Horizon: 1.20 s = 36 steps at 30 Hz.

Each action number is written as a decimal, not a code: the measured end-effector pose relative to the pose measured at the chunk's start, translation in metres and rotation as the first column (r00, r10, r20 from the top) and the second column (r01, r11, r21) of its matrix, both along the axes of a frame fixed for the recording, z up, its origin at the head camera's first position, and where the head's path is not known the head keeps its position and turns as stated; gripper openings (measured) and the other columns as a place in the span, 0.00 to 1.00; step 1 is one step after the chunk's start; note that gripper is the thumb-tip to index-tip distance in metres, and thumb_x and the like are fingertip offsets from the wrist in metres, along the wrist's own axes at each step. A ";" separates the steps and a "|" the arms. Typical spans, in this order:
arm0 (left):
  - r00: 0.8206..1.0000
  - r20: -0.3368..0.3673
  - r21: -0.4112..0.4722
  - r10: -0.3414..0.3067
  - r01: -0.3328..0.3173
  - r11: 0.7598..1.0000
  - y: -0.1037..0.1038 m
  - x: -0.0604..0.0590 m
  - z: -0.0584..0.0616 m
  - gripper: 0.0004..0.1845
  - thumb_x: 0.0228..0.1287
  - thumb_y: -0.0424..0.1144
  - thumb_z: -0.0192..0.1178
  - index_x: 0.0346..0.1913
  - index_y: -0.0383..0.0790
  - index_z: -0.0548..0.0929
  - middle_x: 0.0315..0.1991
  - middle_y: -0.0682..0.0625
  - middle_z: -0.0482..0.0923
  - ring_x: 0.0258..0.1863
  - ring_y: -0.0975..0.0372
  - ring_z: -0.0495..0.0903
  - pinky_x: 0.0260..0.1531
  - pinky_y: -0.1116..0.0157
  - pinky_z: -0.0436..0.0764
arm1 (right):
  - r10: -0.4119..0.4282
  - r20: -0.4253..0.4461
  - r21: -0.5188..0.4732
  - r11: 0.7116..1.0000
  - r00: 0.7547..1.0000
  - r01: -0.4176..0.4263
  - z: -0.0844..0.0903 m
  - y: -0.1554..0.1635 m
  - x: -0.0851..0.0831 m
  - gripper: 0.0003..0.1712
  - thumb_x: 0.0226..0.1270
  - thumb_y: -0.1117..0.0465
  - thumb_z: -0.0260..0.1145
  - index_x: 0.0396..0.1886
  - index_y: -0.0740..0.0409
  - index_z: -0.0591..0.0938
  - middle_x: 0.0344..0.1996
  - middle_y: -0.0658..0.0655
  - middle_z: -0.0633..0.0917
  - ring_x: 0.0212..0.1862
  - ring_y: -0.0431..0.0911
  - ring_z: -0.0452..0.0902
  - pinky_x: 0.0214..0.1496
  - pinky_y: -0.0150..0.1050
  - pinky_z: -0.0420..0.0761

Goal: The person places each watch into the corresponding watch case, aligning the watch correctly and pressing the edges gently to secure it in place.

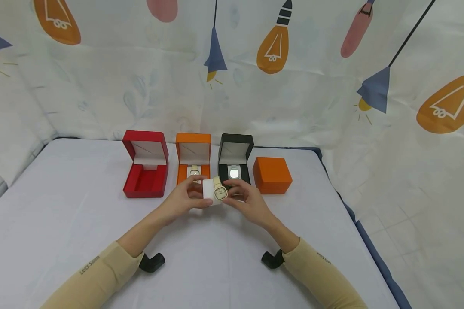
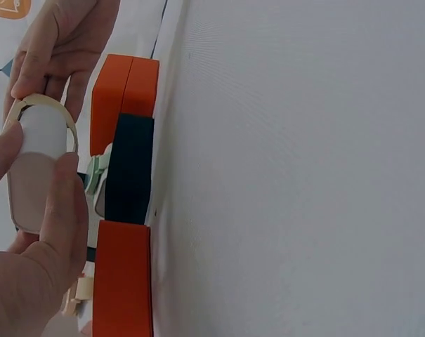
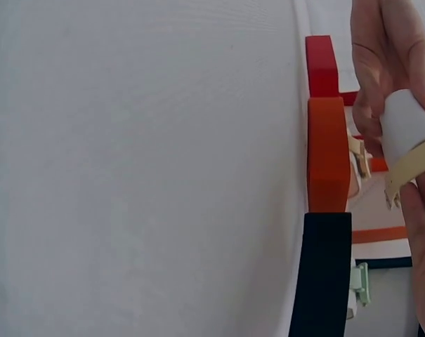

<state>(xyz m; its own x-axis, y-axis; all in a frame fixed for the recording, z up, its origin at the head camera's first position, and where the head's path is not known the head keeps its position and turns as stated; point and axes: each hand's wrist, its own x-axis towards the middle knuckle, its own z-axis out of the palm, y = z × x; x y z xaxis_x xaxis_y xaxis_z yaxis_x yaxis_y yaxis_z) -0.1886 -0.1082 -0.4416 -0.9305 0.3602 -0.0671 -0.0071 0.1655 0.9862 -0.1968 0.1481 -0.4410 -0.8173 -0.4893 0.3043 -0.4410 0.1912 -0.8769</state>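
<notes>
My left hand (image 1: 185, 198) and right hand (image 1: 247, 201) raised together, fingers curled in a pinch, forearms angled inward, sleeves at wrists

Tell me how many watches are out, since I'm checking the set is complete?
3. One cream watch on a white cushion, held by both hands above the table; one in the open orange box; one in the open black box. The closed orange box could hide another.

Four boxes stand on the table: one red box (image 1: 145, 165), open; one orange box (image 1: 193, 158), open; one black box (image 1: 235, 158), open; one orange box, closed (image 1: 272, 174); three watches: one held (image 1: 219, 192), two boxed; two hands.
</notes>
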 end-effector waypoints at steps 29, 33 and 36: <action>0.997 -0.073 -0.021 -0.034 0.032 0.999 0.008 0.007 0.008 0.40 0.59 0.40 0.77 0.71 0.44 0.68 0.60 0.43 0.74 0.57 0.49 0.77 0.50 0.57 0.84 | 0.142 0.158 -0.087 0.988 0.977 -0.130 0.003 0.006 -0.004 0.40 0.65 0.73 0.73 0.74 0.56 0.68 0.71 0.55 0.69 0.69 0.56 0.69 0.65 0.58 0.75; 0.995 -0.073 -0.015 -0.062 0.061 0.998 0.007 0.007 0.007 0.41 0.59 0.39 0.77 0.73 0.44 0.67 0.60 0.42 0.74 0.57 0.49 0.77 0.51 0.56 0.84 | 0.182 0.213 -0.115 0.980 0.960 -0.161 0.003 0.007 -0.004 0.41 0.66 0.73 0.72 0.76 0.56 0.66 0.74 0.55 0.66 0.70 0.59 0.67 0.62 0.49 0.79; 0.994 -0.082 -0.012 -0.071 0.070 0.997 0.007 0.008 0.007 0.41 0.59 0.38 0.77 0.73 0.44 0.67 0.60 0.43 0.74 0.57 0.49 0.77 0.50 0.56 0.84 | 0.201 0.209 -0.128 0.976 0.957 -0.177 0.002 0.007 -0.004 0.41 0.65 0.75 0.71 0.76 0.58 0.66 0.74 0.57 0.66 0.69 0.61 0.68 0.61 0.45 0.81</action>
